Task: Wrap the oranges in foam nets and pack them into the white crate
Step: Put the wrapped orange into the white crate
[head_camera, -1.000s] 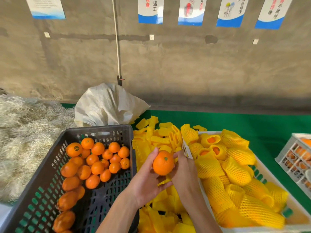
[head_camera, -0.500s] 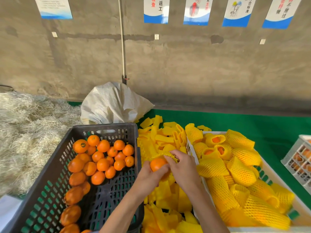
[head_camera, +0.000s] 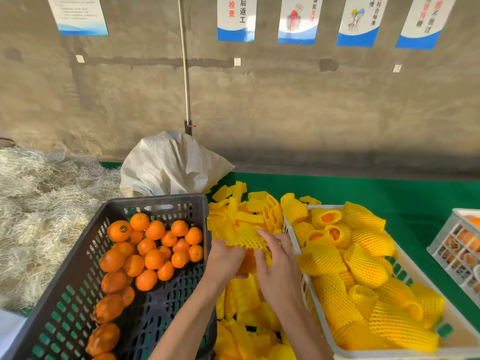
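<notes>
My left hand (head_camera: 225, 258) and my right hand (head_camera: 279, 266) meet over the pile of loose yellow foam nets (head_camera: 241, 216). Between them sits an orange (head_camera: 248, 261), mostly hidden by my fingers. A yellow foam net (head_camera: 246, 237) is stretched over its top, gripped by fingers of both hands. To the left, the black crate (head_camera: 65, 307) holds several bare oranges (head_camera: 154, 258). On the right, the white crate (head_camera: 467, 336) is filled with several net-wrapped oranges (head_camera: 363, 266).
A white woven sack (head_camera: 171, 165) lies behind the black crate. Pale straw (head_camera: 39, 203) is heaped at the left. Another white crate (head_camera: 459, 245) with fruit stands at the far right on the green mat (head_camera: 389, 193). A concrete wall with posters rises behind.
The orange was held up bare between both hands; it has been lowered onto the net pile, and a foam net has been pulled over its top.
</notes>
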The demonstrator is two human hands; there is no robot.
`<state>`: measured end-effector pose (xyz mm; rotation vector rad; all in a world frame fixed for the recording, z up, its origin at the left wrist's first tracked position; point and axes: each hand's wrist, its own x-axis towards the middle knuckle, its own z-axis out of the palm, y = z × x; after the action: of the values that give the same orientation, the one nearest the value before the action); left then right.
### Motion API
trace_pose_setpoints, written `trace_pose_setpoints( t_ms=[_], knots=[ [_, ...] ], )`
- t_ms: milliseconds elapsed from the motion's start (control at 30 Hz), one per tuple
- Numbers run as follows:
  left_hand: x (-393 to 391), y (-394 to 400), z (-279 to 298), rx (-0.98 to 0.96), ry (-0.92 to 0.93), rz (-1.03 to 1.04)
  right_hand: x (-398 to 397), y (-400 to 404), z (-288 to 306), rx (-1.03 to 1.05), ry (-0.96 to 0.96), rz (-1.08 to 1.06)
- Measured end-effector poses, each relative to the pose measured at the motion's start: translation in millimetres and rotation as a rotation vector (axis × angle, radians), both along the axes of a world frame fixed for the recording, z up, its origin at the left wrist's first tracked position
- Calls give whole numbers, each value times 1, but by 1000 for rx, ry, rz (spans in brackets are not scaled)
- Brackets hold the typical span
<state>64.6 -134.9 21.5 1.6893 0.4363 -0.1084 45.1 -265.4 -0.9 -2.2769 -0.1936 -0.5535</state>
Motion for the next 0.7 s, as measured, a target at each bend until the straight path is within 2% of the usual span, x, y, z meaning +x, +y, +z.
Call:
trace_pose_setpoints(
  t_ms=[133, 233, 300, 400, 533, 600, 700],
  knots=[
    [-1, -7, 3, -349, 46, 22, 3, -3, -5, 99, 130, 34],
    [-6, -8, 2, -499, 39, -238, 9, -10, -7, 150, 141, -9],
    [-10, -7, -3, -583, 54, -301, 14, -16, -12, 173, 130, -44],
    [-8, -6, -10, -551, 39, -244, 17, -26, -16, 149, 130, -67],
    [-1, -12, -18, -383, 52, -21, 10, -23, -12, 5, 25, -19],
    [2, -17, -20, -322, -4, 28, 7, -18, -11, -22, 1, 1],
    [5, -22, -23, -150, -202, 17, 5, -17, -11, -24, -22, -38]
  ],
)
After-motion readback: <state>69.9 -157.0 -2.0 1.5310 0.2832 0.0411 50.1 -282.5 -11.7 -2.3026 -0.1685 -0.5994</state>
